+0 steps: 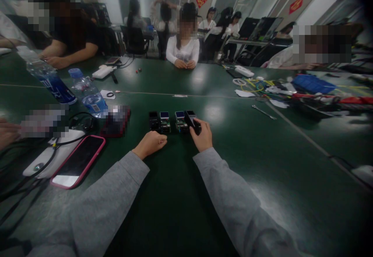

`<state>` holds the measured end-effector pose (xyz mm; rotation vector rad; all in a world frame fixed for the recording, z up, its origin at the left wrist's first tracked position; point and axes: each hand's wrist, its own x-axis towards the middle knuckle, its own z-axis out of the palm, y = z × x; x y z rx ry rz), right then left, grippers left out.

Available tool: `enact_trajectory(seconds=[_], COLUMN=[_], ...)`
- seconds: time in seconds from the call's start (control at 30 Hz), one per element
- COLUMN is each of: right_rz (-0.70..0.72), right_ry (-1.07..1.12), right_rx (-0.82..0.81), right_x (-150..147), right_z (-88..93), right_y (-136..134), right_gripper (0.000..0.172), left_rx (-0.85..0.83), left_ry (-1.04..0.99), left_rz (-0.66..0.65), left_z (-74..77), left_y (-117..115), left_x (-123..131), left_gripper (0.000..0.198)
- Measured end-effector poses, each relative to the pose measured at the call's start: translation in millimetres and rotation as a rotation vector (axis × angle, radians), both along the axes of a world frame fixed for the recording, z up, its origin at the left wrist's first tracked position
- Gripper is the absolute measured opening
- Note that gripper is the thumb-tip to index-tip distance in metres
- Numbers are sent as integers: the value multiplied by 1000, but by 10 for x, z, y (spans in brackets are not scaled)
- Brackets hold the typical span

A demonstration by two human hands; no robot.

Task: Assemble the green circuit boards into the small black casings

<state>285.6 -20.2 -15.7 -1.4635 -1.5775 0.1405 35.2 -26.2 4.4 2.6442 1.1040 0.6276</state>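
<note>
Several small devices stand in a row on the green table (175, 171). At the left end is a black case (153, 120), beside a circuit board with a small screen (164, 121). After a gap comes a second board with a screen (181, 121), touching a black case (190, 116) at the right end. My right hand (203, 134) grips this right case between thumb and fingers. My left hand (152, 143) is closed, with its fingers curled, just in front of the left devices; nothing shows in it.
To the left lie a pink-edged phone (79, 162), a white power bank (52, 154), cables and two bottles (93, 98). A wrench (264, 112) and a tangle of wires with a blue object (314, 84) lie right. People sit across the table.
</note>
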Motion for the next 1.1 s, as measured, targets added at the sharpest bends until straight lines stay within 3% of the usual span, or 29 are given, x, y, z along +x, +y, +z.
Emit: enact_trajectory(seconds=[0.33, 1.1], right_rz=[-69, -6], right_ry=[103, -16], right_rx=[16, -5], right_x=[27, 26], right_z=[-8, 2], right_y=[15, 14], right_gripper=[39, 39], left_rx=[-68, -134], left_ry=[18, -75], left_rz=[-34, 7], left_z=[31, 24], left_y=[-65, -62], left_x=[14, 15], left_gripper=[30, 32])
